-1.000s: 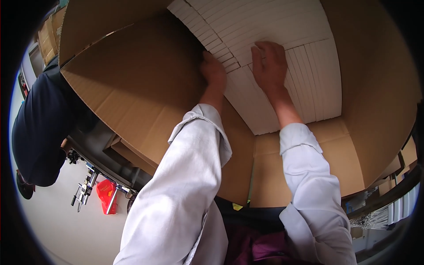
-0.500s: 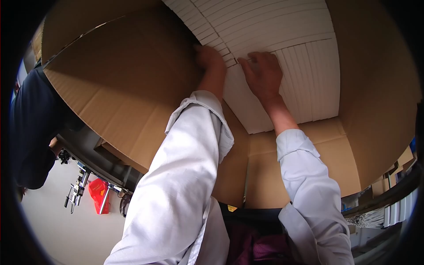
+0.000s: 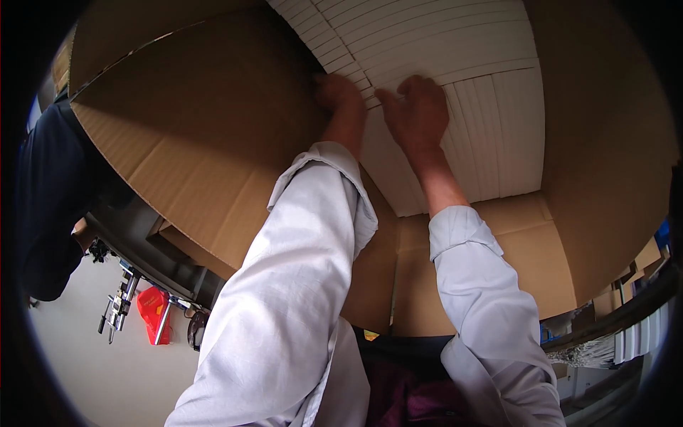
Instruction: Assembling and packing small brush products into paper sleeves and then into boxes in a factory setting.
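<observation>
Rows of thin white boxes (image 3: 491,135), packed tightly together, fill much of a large open cardboard carton (image 3: 206,135). My left hand (image 3: 340,96) reaches into the shadowed gap between the carton's left wall and the boxes, beside the end of the left row. Its fingertips are hidden in the dark there. On top of the boxes, where the rows meet, rests my right hand (image 3: 420,114). Its thumb points left toward my left hand, apart from the bent fingers, and I see nothing held in it.
The carton's walls rise around both forearms. Left of it stands a person in dark clothes (image 3: 53,199). Beyond the lower left lie a red object (image 3: 154,313) and a metal clamp-like tool (image 3: 121,299). Smaller cardboard boxes (image 3: 608,302) sit at the right.
My right hand and forearm have shifted slightly left and farther away across the boxes. My left hand stays nearly in place at the boxes' edge.
</observation>
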The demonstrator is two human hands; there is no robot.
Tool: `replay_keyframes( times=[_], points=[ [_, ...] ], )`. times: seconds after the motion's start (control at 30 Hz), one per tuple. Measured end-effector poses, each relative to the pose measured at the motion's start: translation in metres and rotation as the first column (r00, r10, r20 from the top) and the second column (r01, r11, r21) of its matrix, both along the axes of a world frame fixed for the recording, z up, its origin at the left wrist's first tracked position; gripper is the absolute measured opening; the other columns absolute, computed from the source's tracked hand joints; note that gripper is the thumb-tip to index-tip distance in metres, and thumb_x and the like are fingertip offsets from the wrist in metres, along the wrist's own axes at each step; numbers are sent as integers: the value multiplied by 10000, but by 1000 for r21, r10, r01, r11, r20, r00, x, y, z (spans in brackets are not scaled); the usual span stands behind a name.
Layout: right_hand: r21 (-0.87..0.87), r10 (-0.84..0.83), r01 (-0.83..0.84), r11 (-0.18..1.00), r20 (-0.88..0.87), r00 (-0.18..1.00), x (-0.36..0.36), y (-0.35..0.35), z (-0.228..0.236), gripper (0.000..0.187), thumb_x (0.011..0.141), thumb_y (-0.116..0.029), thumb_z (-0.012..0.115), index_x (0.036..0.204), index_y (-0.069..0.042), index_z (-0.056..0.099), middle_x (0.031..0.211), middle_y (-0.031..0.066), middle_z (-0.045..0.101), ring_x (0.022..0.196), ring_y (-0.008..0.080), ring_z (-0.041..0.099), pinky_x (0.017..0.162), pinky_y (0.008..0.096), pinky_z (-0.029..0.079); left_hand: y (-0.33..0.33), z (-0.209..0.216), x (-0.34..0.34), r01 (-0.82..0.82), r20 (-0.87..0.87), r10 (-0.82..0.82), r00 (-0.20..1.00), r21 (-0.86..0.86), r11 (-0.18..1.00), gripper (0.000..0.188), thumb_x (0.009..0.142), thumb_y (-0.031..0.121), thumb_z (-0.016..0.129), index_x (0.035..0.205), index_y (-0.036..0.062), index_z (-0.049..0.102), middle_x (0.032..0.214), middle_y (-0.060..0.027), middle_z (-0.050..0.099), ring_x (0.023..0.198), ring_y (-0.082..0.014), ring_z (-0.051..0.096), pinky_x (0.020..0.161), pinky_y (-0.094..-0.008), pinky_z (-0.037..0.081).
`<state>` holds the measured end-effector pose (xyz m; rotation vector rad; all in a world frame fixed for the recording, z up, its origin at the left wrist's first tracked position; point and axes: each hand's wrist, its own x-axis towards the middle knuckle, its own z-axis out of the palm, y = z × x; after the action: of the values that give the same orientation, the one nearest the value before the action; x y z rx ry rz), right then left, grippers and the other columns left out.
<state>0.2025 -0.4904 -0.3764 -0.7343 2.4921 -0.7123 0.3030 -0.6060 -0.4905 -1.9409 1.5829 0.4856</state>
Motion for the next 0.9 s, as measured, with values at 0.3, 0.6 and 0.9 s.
replay_keyframes(
  times=[0.3,0.6,0.9],
  points=[
    [-36,0,-3,999,-75,997,-2,-4,-1,435,683,-383,905,740,-79,600,772,106,619,754,336,606,695,461,478,-4,19,-17,295,232,-341,911,212,932,334,1080,225,412,1316,10,510,1184,-135,685,1044,-206,717,817,-318,602],
    [63,12,-10,998,-31,999,-5,0,-2,419,710,-379,866,736,-45,616,780,161,614,796,364,615,722,489,474,11,5,-23,319,258,-367,894,207,925,316,1074,241,429,1269,21,545,1175,-171,687,1032,-253,731,802,-348,612],
    [35,71,-77,996,145,987,-10,8,-4,338,805,-331,804,877,-28,672,947,176,660,911,388,620,806,488,479,9,26,-39,473,280,-611,740,428,770,471,1026,264,555,1423,18,497,1316,-117,648,1124,-212,677,853,-357,579]
  ],
)
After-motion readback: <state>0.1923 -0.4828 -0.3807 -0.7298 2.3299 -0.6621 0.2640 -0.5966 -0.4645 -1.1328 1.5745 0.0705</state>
